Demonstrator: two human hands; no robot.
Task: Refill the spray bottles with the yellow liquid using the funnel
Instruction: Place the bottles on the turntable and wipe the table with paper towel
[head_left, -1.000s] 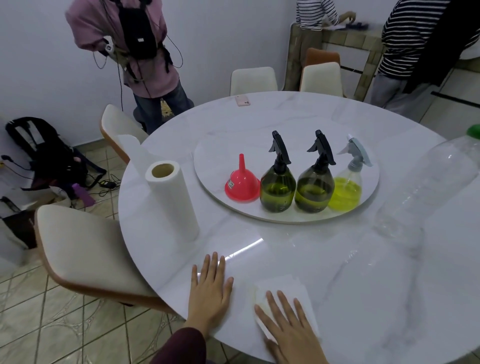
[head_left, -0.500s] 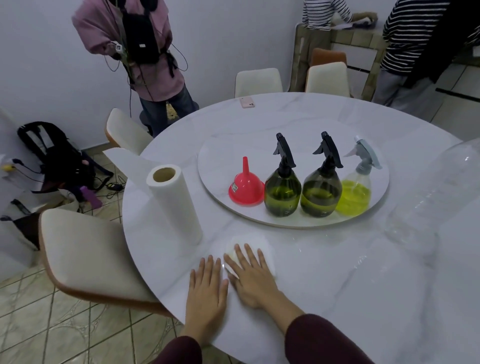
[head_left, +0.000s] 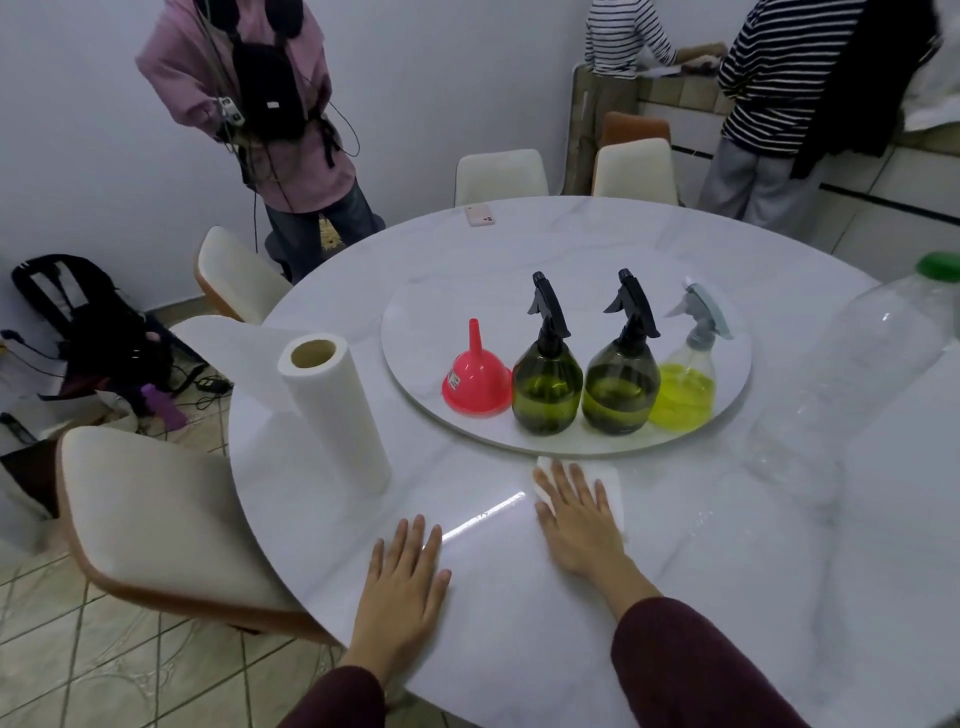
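We see three spray bottles standing in a row on a round turning tray (head_left: 426, 332) in the middle of the white bench (head_left: 727, 571). The left dark green spray bottle (head_left: 546, 387) and the middle dark green spray bottle (head_left: 622, 387) are round and see-through, with black trigger tops. Each has yellow liquid in its lower part. The clear spray bottle (head_left: 684, 387) on the right has a pale grey trigger top and is about half full of bright yellow liquid. Just beside the left bottle stands the red funnel (head_left: 475, 382), wide end down and spout up. It has a small white label, too small for us to read.

Our left hand (head_left: 402, 587) lies flat on the bench with its fingers spread. Our right hand (head_left: 579, 525) is flat too, fingers straight, pressing on a white paper towel sheet (head_left: 610, 480) close to the tray's near edge.

A paper towel roll (head_left: 335, 410) stands upright to the left. A big clear plastic bottle (head_left: 857, 374) with a green cap is on the right. A pink phone (head_left: 479, 215) lies on the far side.
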